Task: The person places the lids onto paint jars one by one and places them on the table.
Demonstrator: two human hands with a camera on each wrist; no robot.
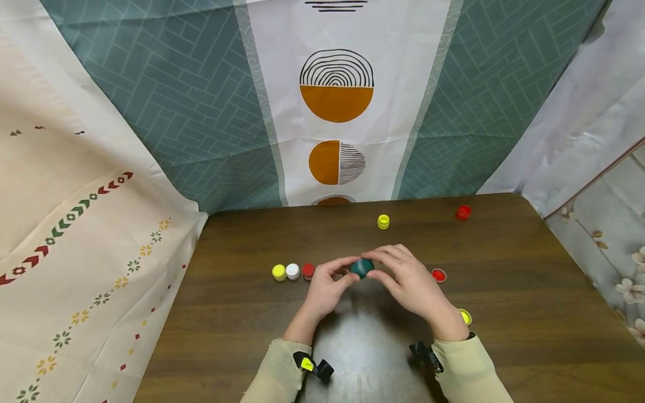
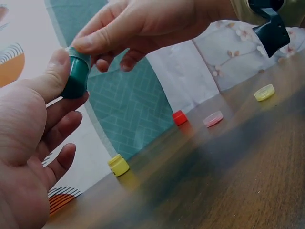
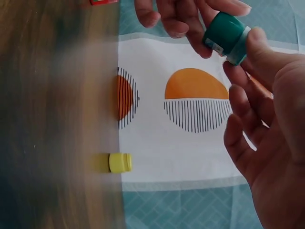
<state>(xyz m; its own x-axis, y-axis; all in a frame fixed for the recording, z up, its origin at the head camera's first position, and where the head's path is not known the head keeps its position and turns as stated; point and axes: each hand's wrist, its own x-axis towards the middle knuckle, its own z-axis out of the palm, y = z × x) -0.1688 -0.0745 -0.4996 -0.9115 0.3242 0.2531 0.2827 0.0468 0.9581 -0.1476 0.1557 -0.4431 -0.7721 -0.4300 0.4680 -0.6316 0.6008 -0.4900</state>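
Note:
Above the middle of the table, both hands hold one small green paint jar, tilted on its side in the head view. My left hand grips the jar's body between thumb and fingers. At the other end, my right hand pinches the jar's paler green lid with thumb and fingertips. The lid sits on the jar in both wrist views. Part of a label shows on the jar's side in the right wrist view.
Yellow, white and red jars stand in a row at left. Farther back are a yellow jar and a red jar. A red lid and a yellow lid lie by the right arm.

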